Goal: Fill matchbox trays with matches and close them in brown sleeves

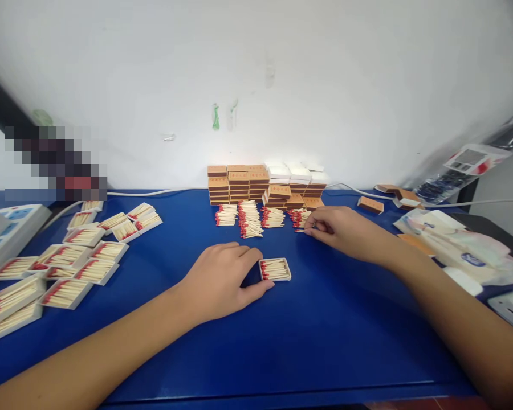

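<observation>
My left hand (222, 282) grips a small white matchbox tray (289, 275) by its left end, thumb at the near side and index finger at the far corner. The tray lies flat on the blue table, with red-headed matches (274, 269) inside. My right hand (336, 225) is closed in a pinch at the rightmost pile of loose matches (298, 216). A single match (300, 230) sticks out from its fingertips, its red head to the left. More loose matches (250, 219) lie in several heaps left of that hand.
Stacked brown matchboxes (248, 183) and white trays (288, 172) stand against the wall. Several match-filled trays (66, 293) spread over the left side, beside a power strip (21, 230). At right are loose matchbox sleeves (371, 205), a tissue pack (474, 250) and a plastic bottle (474, 159).
</observation>
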Motion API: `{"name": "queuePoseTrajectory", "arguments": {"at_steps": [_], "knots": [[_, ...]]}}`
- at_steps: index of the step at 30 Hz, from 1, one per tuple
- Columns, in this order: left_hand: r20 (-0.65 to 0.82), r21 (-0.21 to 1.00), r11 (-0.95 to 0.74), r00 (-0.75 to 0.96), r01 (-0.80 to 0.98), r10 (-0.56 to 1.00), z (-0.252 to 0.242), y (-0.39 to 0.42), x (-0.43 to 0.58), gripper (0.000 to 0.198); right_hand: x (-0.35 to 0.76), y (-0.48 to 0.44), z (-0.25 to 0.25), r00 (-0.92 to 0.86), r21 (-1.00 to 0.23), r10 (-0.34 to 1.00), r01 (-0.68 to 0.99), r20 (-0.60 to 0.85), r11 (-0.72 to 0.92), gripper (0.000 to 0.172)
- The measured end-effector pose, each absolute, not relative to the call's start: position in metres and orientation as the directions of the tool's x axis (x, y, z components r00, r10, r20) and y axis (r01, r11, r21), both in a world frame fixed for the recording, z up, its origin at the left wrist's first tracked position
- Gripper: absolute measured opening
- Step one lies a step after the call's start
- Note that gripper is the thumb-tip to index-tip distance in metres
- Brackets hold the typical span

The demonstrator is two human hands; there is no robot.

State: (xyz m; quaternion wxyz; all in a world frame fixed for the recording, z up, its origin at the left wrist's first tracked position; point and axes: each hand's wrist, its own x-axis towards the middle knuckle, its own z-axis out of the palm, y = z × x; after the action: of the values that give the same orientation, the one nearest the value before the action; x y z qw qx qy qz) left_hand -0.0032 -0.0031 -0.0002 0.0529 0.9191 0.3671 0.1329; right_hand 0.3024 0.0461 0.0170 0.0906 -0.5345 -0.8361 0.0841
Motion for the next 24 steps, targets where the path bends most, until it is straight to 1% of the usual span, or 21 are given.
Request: {"name": "queuePoseTrajectory", "arguments": {"at_steps": [4, 8, 13, 17, 20, 22, 24], "knots": [[0.208, 0.199, -0.725, 0.695, 0.659, 0.689, 0.000, -0.003, -0.003, 0.037, 0.301, 0.045, 0.018, -0.399, -0.267, 0.916, 0.879, 0.038, 0.394, 0.019], [0.206, 0.197, -0.725, 0.696, 0.660, 0.688, 0.000, -0.002, -0.001, 0.037, 0.297, 0.044, 0.017, -0.410, -0.309, 0.912, 0.865, 0.024, 0.396, 0.022], [0.199, 0.200, -0.720, 0.692, 0.665, 0.694, 0.000, -0.002, -0.002, 0.037, 0.295, 0.044, 0.013, -0.447, -0.340, 0.894, 0.834, 0.046, 0.434, 0.024], [0.195, 0.200, -0.714, 0.687, 0.671, 0.700, 0.000, -0.003, -0.002, 0.037, 0.290, 0.036, 0.017, -0.480, -0.370, 0.872, 0.795, 0.099, 0.480, 0.025], [0.198, 0.202, -0.709, 0.680, 0.676, 0.706, 0.000, -0.003, -0.001, 0.037, 0.275, 0.020, 0.024, -0.497, -0.405, 0.858, 0.764, 0.125, 0.502, 0.022], [0.206, 0.204, -0.710, 0.679, 0.674, 0.704, -0.001, -0.002, -0.001, 0.036, 0.261, 0.007, 0.027, -0.527, -0.425, 0.843, 0.741, 0.112, 0.520, 0.018], [0.215, 0.203, -0.712, 0.679, 0.672, 0.702, -0.001, -0.002, -0.001, 0.036, 0.248, -0.003, 0.026, -0.565, -0.420, 0.819, 0.724, 0.095, 0.548, 0.014]]}}
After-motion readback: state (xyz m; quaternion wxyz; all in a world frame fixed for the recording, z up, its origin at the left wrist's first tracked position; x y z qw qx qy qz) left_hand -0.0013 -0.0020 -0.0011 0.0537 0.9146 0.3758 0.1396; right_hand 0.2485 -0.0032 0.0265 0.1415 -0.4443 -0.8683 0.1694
